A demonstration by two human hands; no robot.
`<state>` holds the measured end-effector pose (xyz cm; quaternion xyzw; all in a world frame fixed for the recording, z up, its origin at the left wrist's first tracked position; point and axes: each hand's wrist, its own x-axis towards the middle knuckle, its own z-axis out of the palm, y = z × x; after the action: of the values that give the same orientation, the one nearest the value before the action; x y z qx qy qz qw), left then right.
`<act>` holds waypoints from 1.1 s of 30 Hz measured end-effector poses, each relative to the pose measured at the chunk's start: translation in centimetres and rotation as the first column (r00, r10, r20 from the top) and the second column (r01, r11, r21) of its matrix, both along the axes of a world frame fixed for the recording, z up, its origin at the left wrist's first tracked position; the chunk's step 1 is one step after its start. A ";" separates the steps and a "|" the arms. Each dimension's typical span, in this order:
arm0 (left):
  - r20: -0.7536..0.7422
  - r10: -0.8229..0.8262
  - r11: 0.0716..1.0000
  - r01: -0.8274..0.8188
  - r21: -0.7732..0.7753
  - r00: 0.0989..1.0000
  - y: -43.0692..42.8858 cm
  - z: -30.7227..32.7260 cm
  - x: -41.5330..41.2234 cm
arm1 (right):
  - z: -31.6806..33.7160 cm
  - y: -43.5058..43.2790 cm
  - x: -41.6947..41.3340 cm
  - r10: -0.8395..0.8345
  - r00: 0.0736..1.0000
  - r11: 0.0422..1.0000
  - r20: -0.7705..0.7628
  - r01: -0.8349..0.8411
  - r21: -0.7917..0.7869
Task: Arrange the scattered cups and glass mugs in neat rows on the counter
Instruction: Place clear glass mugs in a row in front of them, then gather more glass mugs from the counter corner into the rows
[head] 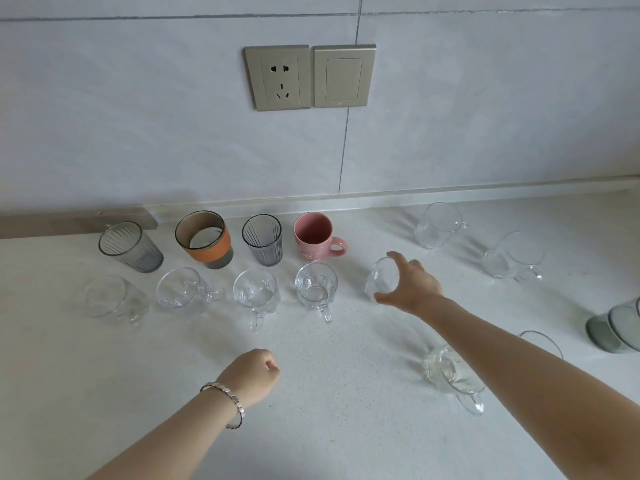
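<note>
**Right hand on a clear mug at the end of the front row**

Nearest me, my left hand [252, 374] is over the front middle of the worktop [329, 427], fingers curled into a fist around nothing, with a bracelet [228, 400] on the wrist. My right hand [412, 285] reaches further in and grips the tilted clear mug [382, 278] by its rim, thumb below and fingers above. I cannot tell whether its base touches the worktop.

The mug is just right of the front row of four clear mugs [254, 292]. Behind those, along the back edge, stand a ribbed grey glass [130, 247], an orange-banded glass [204, 240], a second ribbed glass [262, 239] and a pink mug [315, 240].

Two stray clear mugs [438, 225] sit toward the back right. Another loose mug [446, 372] lies near the front right under my forearm, and a grey-green glass [613, 327] is at the right edge.
</note>
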<state>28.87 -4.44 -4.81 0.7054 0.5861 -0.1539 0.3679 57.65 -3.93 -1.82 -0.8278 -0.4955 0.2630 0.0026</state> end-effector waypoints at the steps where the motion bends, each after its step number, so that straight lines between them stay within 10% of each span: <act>1: -0.002 0.003 1.000 -0.003 0.003 1.000 0.0 0.0 0.0 | 0.0 0.3 -0.2 0.021 1.000 1.000 -0.010 -0.021 0.004; 10: 0.005 -0.013 1.000 0.013 0.010 1.000 -0.8 0.4 1.2 | 0.0 -1.2 0.6 0.072 0.984 0.997 -0.163 -0.075 -0.014; 20: 0.055 -0.109 0.994 0.107 0.031 0.993 -2.0 0.1 4.6 | 1.4 -12.8 2.8 0.137 0.985 0.940 0.108 -0.095 -0.329; 33: 0.035 0.114 0.993 -0.114 0.009 0.993 -2.7 0.1 -4.3 | 2.9 -9.7 -6.4 0.255 0.963 0.963 0.084 -0.245 -0.116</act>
<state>24.55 -7.15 -4.75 0.6754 0.6198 -0.1169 0.3821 51.21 -13.68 1.07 -0.7696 -0.5811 0.2457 -0.0982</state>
